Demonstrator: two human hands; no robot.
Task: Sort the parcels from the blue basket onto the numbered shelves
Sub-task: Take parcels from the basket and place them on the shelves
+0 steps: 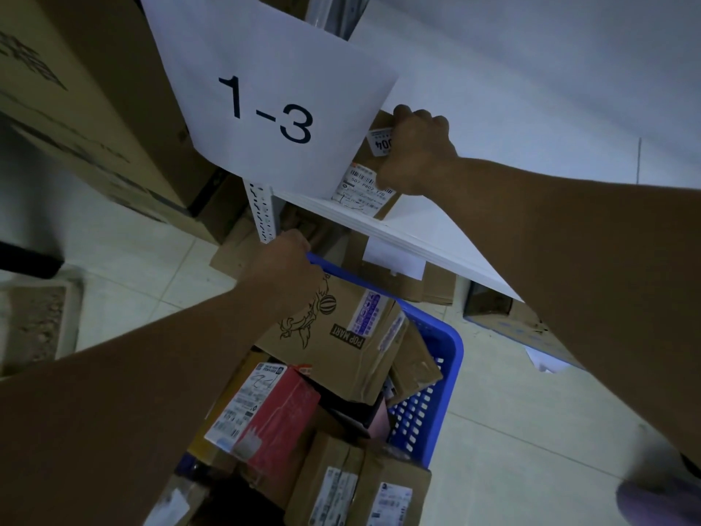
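Several parcels lie heaped in the blue basket (444, 358), closest to the viewer and below both hands: a red box (280, 411) with a shipping label, and beyond it, just under the left fingers, a POP MART carton (341, 336). The left hand (284, 263) is clenched on the basket's far rim, fingers curled over the blue edge, so it looks busy steadying the load. Farther out and higher, the right hand (417, 153) grasps a brown parcel (364, 184), fingers wrapped round its upper right corner, knuckles toward the camera. This parcel stands on the white shelf board (436, 252) and runs leftward and inward from those fingers, its barcode labels facing out. Its left part is hidden behind the 1-3 sign (265, 104) hanging in front of it. How deep it sits on the board cannot be told. The right hand alone touches it, while the left hand is well apart, beneath the board. The placing seems nearly finished. What remains is probably a short push away from the fingers, deeper onto the shelf, then a release, taking care not to snag the sign.
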